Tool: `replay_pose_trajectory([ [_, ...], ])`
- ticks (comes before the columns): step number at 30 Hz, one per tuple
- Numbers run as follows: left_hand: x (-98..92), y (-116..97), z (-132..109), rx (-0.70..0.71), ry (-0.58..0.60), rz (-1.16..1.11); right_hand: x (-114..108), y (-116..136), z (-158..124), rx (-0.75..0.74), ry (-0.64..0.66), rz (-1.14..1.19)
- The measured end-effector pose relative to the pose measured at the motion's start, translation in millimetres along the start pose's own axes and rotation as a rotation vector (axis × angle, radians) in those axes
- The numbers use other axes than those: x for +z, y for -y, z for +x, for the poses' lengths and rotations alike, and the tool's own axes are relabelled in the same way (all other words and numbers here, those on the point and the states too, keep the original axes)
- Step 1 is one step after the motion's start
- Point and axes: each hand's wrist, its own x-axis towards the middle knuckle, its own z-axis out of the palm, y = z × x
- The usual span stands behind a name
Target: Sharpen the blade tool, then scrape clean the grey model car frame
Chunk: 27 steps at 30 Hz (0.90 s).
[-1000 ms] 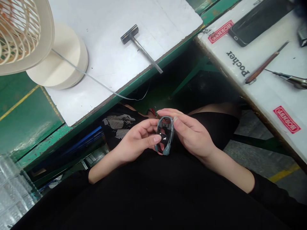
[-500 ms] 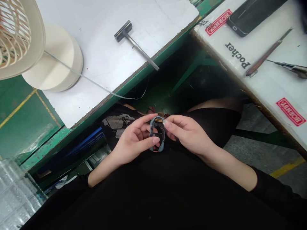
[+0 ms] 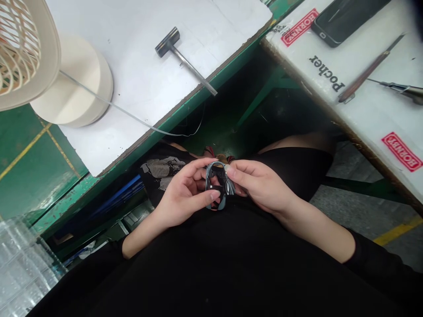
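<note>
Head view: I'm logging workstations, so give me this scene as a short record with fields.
Held piece: small blue-grey and black hollow shell
Left hand: holds the shell, thumb across its black part
Right hand: thumb and finger at the shell's upper rim
Left side: cream plastic fan; dark metal T-shaped hammer
Right side: black rectangular phone; brown-handled slim blade; thin-tipped metal tool

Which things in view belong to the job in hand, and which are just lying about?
In hand:
grey-and-black part, held by left hand and right hand

Apparently just lying about:
hammer
phone
wooden-handled tool
thin-tipped metal tool
fan
</note>
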Motion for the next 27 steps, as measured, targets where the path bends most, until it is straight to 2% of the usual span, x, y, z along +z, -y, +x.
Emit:
replay_pose_trajectory([
  [5, 1.2, -3.6, 1.1, -0.093, -0.062, -0.139, -0.3, 0.1, -1.2, -0.038, -0.008, 0.039],
  [9, 3.1, -8.0, 1.6, -0.159, -0.054, -0.215, 0.8, 1.1, -0.9, -0.055, 0.028, 0.031],
  [21, 3.1, -6.1, 2.1, -0.168, -0.076, -0.224, 1.4, -1.4, -1.5, -0.093, 0.011, 0.023],
  [27, 2.4, -1.8, 1.6, -0.092, -0.058, -0.157, 1.1, 1.2, -2.4, -0.104, 0.043, 0.03],
])
